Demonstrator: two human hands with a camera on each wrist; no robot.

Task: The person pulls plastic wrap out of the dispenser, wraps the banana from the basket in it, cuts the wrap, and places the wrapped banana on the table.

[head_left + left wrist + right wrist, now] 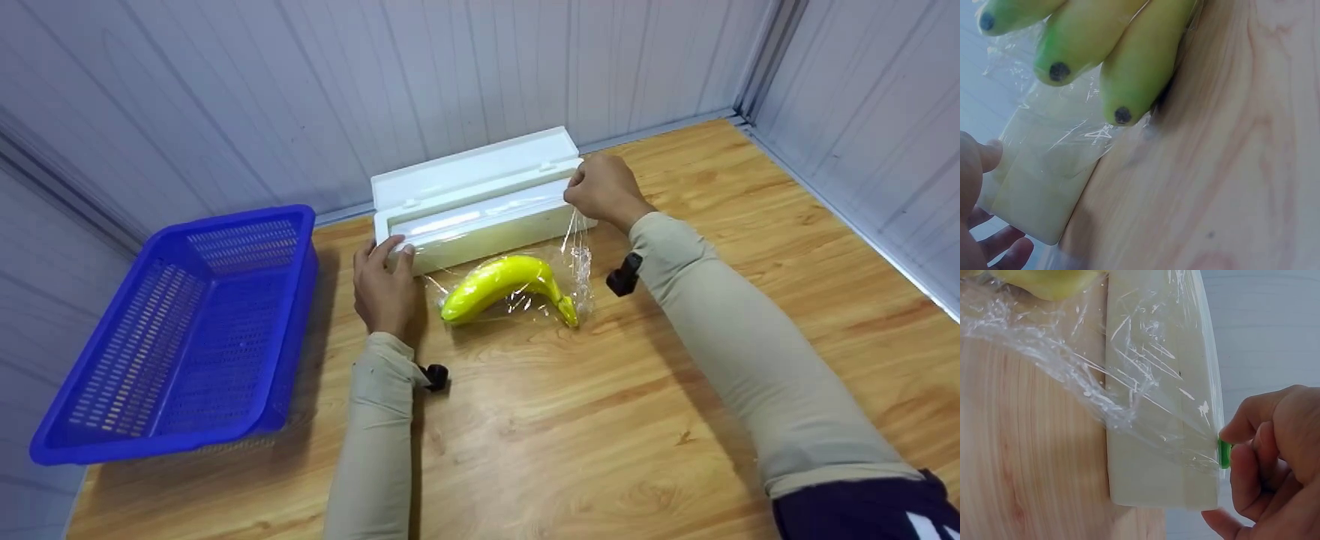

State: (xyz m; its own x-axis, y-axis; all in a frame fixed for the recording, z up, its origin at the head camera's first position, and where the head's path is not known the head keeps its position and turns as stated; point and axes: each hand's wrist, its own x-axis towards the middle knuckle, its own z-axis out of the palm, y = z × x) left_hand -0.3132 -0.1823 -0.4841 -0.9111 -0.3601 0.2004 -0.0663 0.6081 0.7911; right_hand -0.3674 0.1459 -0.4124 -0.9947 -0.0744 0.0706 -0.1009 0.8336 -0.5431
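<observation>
A white cling film dispenser box (480,246) stands against the back wall, its lid (476,166) tipped back and a roll of film inside. My left hand (384,289) grips the box's left end, thumb at the front and fingers round the end. At the right end, my right hand (606,191) pinches a small green slide cutter (1224,453) on the box's top edge. Clear cling film (1086,385) runs from the box down over a bunch of yellow bananas (495,283) with greenish tips, lying on the table just in front.
A blue plastic basket (296,319) with slotted sides stands on the left of the wooden table (540,442). White panel walls (450,67) close off the back and right side. A small black wrist camera (624,275) is on the right wrist.
</observation>
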